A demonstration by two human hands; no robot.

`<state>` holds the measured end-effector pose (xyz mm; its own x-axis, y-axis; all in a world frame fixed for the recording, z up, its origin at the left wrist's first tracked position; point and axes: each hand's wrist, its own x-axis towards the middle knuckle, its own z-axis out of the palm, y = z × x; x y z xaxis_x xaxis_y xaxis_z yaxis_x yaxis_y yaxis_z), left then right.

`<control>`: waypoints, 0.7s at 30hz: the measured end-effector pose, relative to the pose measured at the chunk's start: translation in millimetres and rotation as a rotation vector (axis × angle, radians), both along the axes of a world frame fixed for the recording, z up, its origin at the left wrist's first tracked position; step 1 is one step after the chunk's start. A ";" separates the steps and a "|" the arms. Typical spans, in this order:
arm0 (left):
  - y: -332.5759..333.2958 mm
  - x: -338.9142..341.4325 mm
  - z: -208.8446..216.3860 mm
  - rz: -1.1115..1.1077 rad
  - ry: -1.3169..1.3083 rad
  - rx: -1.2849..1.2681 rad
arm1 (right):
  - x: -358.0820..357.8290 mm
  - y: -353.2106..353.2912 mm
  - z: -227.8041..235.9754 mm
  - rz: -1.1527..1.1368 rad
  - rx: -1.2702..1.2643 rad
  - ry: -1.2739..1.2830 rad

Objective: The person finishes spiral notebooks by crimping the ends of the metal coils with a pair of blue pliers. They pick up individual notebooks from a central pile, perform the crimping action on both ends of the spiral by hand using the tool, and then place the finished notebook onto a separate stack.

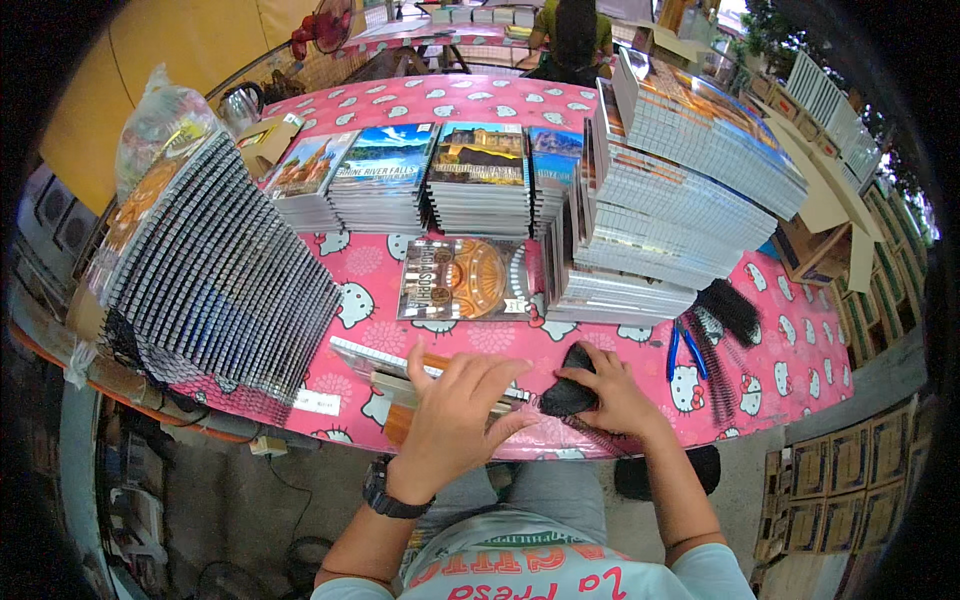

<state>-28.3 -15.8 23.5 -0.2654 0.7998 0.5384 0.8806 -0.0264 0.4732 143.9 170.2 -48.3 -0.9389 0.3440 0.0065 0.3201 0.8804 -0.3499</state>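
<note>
My left hand (455, 405), with a black watch at the wrist, curls over a book (375, 366) at the near edge of the table. The book's white page edge and a brown part show, and its end lies between my thumb and fingers. To the right, my right hand (612, 396) grips a dark, wedge-shaped black bundle (568, 390) pressed to the table. A thin black spiral coil (598, 436) trails out beneath that hand. Beyond my hands a book with a brown dome picture (465, 279) lies flat.
A tall stack of black-spiral books (215, 270) leans at left; high stacks (660, 210) stand at right. Shorter picture-cover piles (478, 175) line the back. Blue-handled pliers (686, 350) and black coils (728, 312) lie at right. A person (572, 40) sits beyond the pink table (375, 260).
</note>
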 end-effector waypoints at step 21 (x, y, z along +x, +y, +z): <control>-21.3 -28.2 -12.9 0.145 -0.003 0.020 | -55.0 6.2 53.4 0.301 -1.004 0.430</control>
